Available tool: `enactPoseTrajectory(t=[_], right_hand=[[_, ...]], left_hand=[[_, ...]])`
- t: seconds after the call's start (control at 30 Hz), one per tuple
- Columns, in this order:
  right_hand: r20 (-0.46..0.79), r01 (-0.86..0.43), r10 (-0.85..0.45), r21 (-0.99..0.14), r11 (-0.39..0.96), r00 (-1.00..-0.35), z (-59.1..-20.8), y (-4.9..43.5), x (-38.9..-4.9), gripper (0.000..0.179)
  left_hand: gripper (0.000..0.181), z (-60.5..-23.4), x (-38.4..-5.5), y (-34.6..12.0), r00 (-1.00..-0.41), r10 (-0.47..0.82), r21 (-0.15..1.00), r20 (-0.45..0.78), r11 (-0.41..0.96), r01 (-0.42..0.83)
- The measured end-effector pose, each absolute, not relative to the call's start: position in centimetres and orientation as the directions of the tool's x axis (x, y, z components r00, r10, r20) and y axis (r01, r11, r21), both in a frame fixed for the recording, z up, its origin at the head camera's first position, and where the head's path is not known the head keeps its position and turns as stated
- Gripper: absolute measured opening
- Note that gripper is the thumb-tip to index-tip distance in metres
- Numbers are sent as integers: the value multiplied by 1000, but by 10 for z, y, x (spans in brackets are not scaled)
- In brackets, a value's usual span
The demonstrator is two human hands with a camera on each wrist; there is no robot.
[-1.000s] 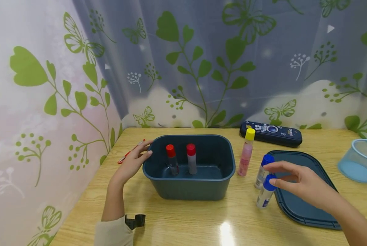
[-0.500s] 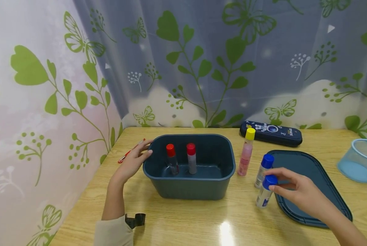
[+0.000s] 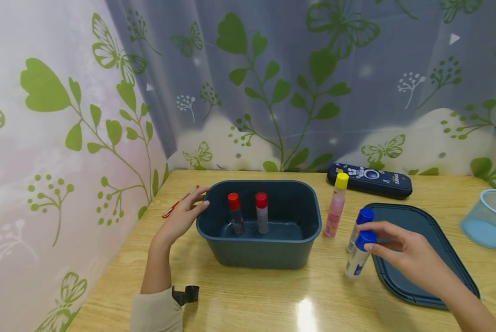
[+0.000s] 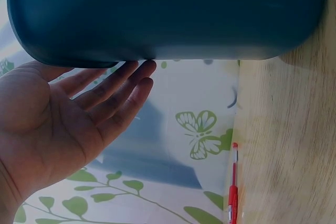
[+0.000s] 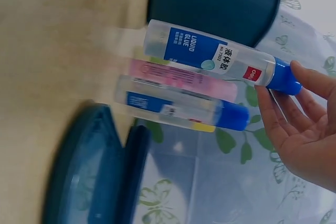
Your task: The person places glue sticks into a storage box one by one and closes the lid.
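My right hand [image 3: 409, 258] pinches the blue cap of a clear liquid glue bottle [image 5: 194, 48] between thumb and fingers. The bottle leans slightly, its base close over the table. Just behind it stands a second blue-capped glue bottle [image 5: 168, 103], partly hidden by the hand in the head view. A pink glue bottle with a yellow cap [image 3: 335, 210] stands farther back. My left hand [image 3: 183, 219] rests at the left end of a dark teal bin [image 3: 260, 253], its fingers loosely extended at the rim. Inside the bin stand two red-capped glue bottles [image 3: 262, 216].
A dark teal lid [image 3: 414, 230] lies right of the bin, partly under my right forearm. Behind it is a navy pencil case [image 3: 370, 180]. A light-blue mesh cup [image 3: 486, 221] stands at far right, and a red pen [image 4: 233, 192] lies left of the bin.
My right hand has closed its fingers on the front bottle's blue cap, and that bottle now tilts a little. The left hand stays at the bin; the head view has shifted slightly.
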State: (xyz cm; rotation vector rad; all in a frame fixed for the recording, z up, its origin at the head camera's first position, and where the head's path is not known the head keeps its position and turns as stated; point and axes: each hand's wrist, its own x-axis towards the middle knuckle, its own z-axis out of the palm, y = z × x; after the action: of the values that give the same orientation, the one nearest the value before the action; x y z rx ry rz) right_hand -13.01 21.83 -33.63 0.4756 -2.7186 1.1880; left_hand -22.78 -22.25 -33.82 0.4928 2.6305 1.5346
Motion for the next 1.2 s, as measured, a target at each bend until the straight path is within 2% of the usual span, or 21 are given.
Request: enactPoseTrajectory(t=[0.2, 0.43, 0.8, 1.0, 1.2], right_hand=[[291, -359, -214, -682, 637, -933, -317, 217, -132, 34], [403, -445, -210, -676, 587, -891, -293, 216, -142, 35], [501, -523, -200, -666, 531, -842, -248, 200, -158, 35], [477, -499, -193, -677, 541, -857, -235, 186, -169, 34], [487, -526, -221, -679, 513, -845, -228, 170, -184, 34]], left_hand=[[49, -337, -230, -222, -948, 299, 851, 112, 463, 247], [49, -336, -229, -222, -948, 299, 852, 112, 462, 246], [49, -337, -228, -222, -948, 300, 857, 108, 455, 242], [49, -337, -228, -222, -948, 298, 857, 110, 455, 242], [49, -338, -229, -222, -947, 300, 857, 115, 452, 247]])
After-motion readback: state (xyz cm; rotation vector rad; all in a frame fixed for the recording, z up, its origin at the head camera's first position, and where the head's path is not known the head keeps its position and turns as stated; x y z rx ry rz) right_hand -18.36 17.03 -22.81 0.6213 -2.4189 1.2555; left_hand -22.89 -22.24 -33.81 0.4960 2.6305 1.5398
